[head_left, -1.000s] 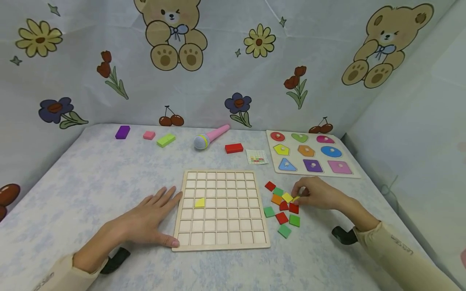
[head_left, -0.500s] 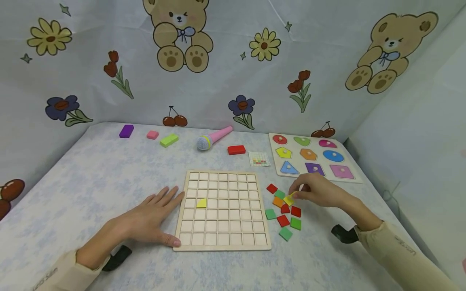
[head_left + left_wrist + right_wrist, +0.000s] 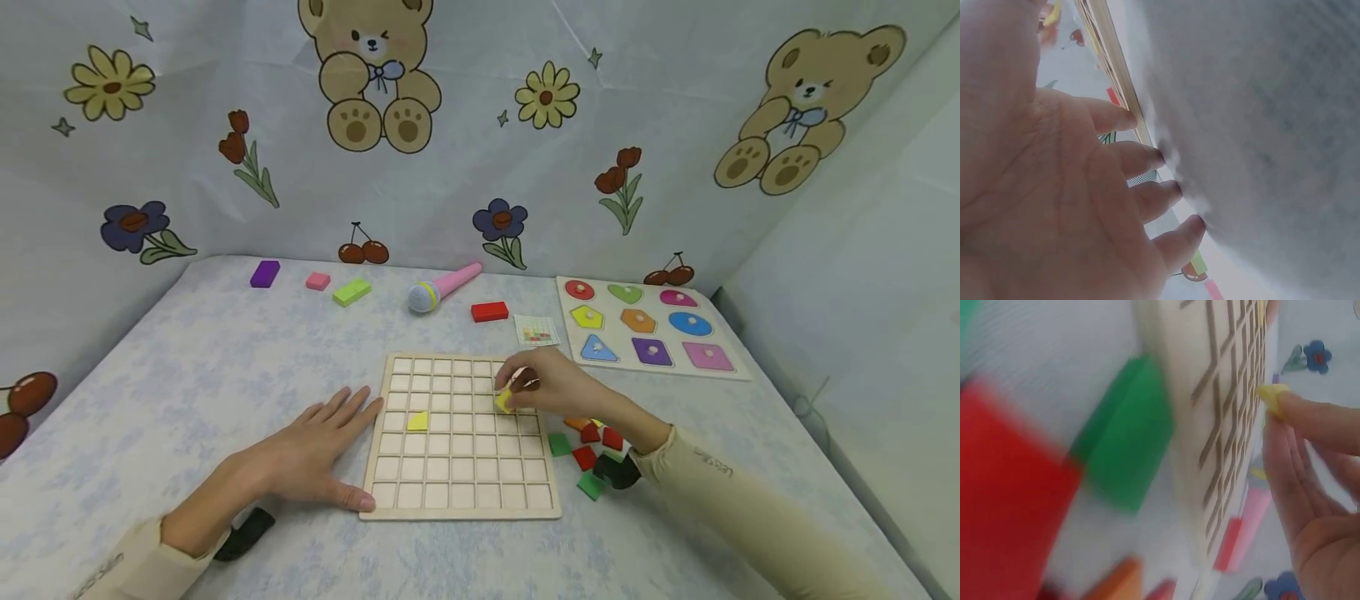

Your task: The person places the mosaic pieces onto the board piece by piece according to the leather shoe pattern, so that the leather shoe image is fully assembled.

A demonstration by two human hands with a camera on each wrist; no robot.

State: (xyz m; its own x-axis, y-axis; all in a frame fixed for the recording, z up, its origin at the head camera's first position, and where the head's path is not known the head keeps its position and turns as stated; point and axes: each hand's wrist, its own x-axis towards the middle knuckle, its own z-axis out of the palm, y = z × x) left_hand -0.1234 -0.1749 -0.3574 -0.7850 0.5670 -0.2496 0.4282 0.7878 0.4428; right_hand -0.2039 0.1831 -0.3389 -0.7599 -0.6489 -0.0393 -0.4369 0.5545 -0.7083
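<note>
A wooden grid board [image 3: 459, 500] lies flat in front of me, with one yellow tile [image 3: 417, 422] lying in a cell on its left side. My right hand [image 3: 536, 385] pinches a second yellow tile [image 3: 503, 401] just over the board's right part; the same tile [image 3: 1272, 397] shows at the fingertips in the right wrist view, beside the board [image 3: 1166, 425]. My left hand [image 3: 315, 450] lies flat on the table, fingers straight, touching the board's left edge [image 3: 1116, 75]. A heap of red, green and orange tiles [image 3: 587, 454] sits right of the board.
At the back right lies a shape puzzle board [image 3: 651, 327] beside a small pattern card [image 3: 536, 330]. Along the back are a red block [image 3: 489, 312], a pink toy microphone [image 3: 444, 287], green [image 3: 352, 292], pink [image 3: 318, 281] and purple [image 3: 265, 273] blocks. Patterned cloth walls enclose the table.
My right hand lifted a yellow tile from the heap and carried it left over the grid board. The left hand stayed flat by the board.
</note>
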